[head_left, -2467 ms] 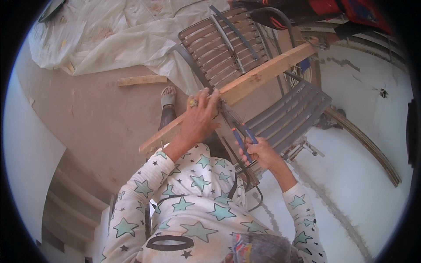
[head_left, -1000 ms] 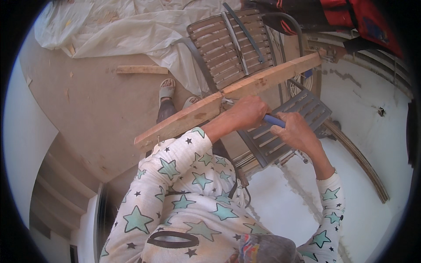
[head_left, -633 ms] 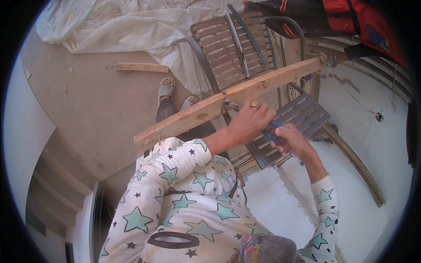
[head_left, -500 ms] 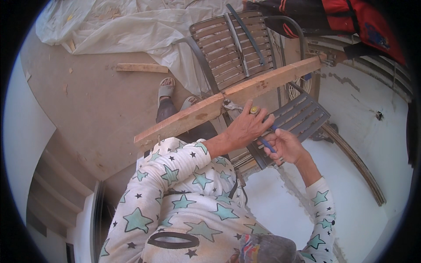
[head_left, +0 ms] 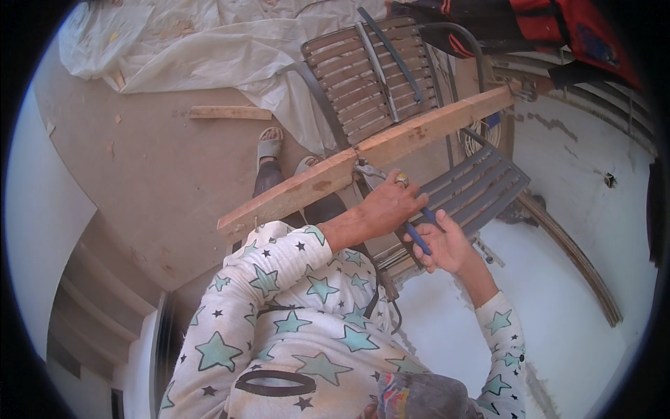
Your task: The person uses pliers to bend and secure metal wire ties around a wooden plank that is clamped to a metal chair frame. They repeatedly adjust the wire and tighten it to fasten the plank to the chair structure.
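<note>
Left hand point(head_left: 386, 204): clamped on the pliers point(head_left: 371, 170), palm down, fingers together and curled over the middle, ring showing.
Right hand point(head_left: 447, 246): loosely curled around the lower blue handle, palm turned up; thumb apart, near the other handle's end – cannot tell if touching.
Pliers: head against the near face of the wooden beam point(head_left: 391, 148), just below a dark mark across the wood; handles spread apart, pointing to lower right. Cannot tell what is gripped in the head.
Beam: lying slantwise, lower left to upper right, passing in front of the slatted chair back point(head_left: 333, 80); nail sticking out near the lower-left end.
Far end: co-worker's hand point(head_left: 543, 86) close by – contact unclear.
Chair back: two long strips, one silver point(head_left: 377, 72), one dark point(head_left: 391, 56), lying across the slats.
Floor: short wood piece point(head_left: 230, 112) near a crumpled plastic sheet point(head_left: 188, 63).
Right side: curved bundle of rods point(head_left: 576, 265) by the slatted seat point(head_left: 481, 188).
</note>
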### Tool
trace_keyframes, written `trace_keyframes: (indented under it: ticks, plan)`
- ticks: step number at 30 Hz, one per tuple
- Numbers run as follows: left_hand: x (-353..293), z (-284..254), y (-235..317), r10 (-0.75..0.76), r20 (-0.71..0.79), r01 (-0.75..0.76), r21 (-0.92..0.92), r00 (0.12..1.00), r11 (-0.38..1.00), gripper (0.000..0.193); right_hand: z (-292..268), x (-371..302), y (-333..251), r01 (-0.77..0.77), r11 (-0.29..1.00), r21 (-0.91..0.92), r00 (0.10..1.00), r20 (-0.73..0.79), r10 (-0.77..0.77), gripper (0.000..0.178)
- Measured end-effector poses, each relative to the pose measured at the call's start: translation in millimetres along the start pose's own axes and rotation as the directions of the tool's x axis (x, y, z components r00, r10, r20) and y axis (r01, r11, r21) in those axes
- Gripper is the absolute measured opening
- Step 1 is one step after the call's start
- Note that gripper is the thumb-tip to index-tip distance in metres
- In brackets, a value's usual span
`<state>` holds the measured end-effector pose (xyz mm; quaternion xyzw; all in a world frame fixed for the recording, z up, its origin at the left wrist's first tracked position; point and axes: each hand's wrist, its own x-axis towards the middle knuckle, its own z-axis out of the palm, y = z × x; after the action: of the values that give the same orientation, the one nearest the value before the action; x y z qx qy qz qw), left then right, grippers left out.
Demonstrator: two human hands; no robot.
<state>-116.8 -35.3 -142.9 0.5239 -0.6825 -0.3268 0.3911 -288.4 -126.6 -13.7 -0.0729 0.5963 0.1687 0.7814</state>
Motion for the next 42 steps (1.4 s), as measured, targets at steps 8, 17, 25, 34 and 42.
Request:
trace_keyframes:
  ticks: [8,17,25,34,42]
  plan:
    - [27,-15,-9,-0.087,0.014,0.088,-0.157,0.996,0.984,0.036,76,-20,-28,-0.206,-0.396,-0.895,0.547,0.230,-0.805,0.046]
    - [35,-39,-9,-0.234,0.098,0.251,-0.228,0.967,0.941,0.061,64,5,-65,-0.460,-0.664,-0.589,0.708,0.207,-0.675,0.032]
    - [-89,-40,-50,-0.555,-0.279,0.525,-0.178,0.784,0.832,0.086,68,1,-116,-0.301,-0.628,-0.717,0.842,0.110,-0.528,0.017]
    - [-134,-24,-70,-0.609,-0.116,0.610,-0.033,0.785,0.792,0.080,90,4,-160,-0.386,-0.307,-0.870,0.899,-0.281,-0.335,0.017]
    - [-134,-26,-70,-0.589,-0.137,0.587,-0.058,0.796,0.807,0.080,77,0,-145,-0.380,0.181,-0.907,0.910,-0.401,-0.102,0.026]
